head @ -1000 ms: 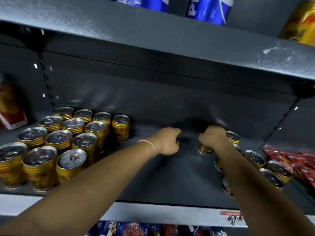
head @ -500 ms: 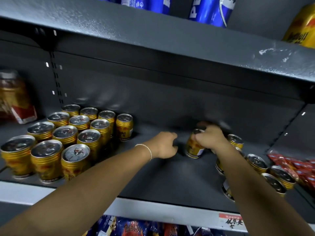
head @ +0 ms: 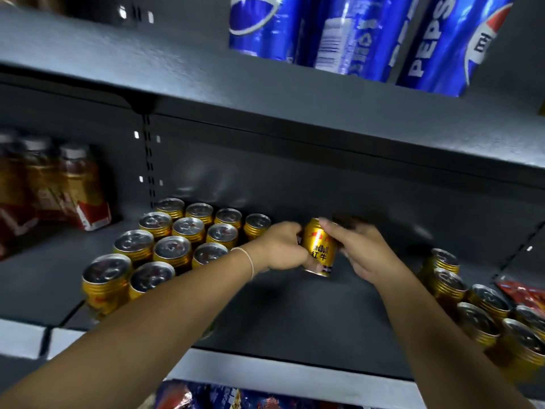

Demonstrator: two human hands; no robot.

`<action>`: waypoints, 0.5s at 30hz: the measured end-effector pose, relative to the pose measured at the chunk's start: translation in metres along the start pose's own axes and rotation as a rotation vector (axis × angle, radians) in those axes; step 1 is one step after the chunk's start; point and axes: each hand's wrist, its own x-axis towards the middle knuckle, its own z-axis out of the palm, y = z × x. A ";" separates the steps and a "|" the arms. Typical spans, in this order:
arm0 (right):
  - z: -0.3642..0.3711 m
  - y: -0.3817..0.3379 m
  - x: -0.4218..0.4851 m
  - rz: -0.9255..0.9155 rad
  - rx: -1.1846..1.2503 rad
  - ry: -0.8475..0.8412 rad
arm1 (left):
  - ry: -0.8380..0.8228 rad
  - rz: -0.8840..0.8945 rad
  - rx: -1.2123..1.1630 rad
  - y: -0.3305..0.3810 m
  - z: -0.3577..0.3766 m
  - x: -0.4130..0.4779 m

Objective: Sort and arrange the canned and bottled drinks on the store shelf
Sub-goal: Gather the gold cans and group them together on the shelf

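while both hands close on one gold can (head: 320, 246), the sorting looks about half done. the left hand (head: 280, 249) curls its fingers round the can's left side and the right hand (head: 362, 252) pinches its right side and top, so each grip is closed on that same can. it sits slightly tilted over the bare middle of the shelf (head: 295, 314), just right of the left block (head: 177, 240); whether its base touches the shelf cannot be told. that block is already tidy, with upright cans packed in close rows against the back panel. the can in hand seems bound for the open end of those rows. still to do, by the look of it, is the right group (head: 472, 305), a looser string of the same gold cans running toward the front corner, well apart from the block. the shelf is dark grey matte metal with a pale front lip (head: 265, 370) and a slotted upright in the back panel. the upper shelf (head: 206, 84) carries blue pepsi cans (head: 339, 33). bottles (head: 59, 178) with red labels stand in the bay to the left, red packets (head: 522, 290) lie at the far right, and more packets (head: 206, 394) show below. the light is dim and the frame edges are blurred.
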 end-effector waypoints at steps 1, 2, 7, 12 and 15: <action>0.006 0.000 -0.004 0.027 -0.017 -0.054 | 0.009 -0.004 0.007 0.000 -0.007 -0.003; 0.013 0.002 -0.008 0.057 -0.033 -0.111 | 0.017 -0.004 0.029 -0.001 -0.013 -0.006; 0.042 0.013 -0.016 0.095 0.079 -0.148 | 0.020 0.069 0.327 -0.004 -0.040 -0.016; 0.075 0.039 -0.022 0.063 0.240 0.035 | 0.016 0.071 0.355 -0.022 -0.088 -0.023; 0.097 0.066 -0.024 0.035 0.194 0.117 | 0.136 0.083 0.492 -0.041 -0.111 -0.026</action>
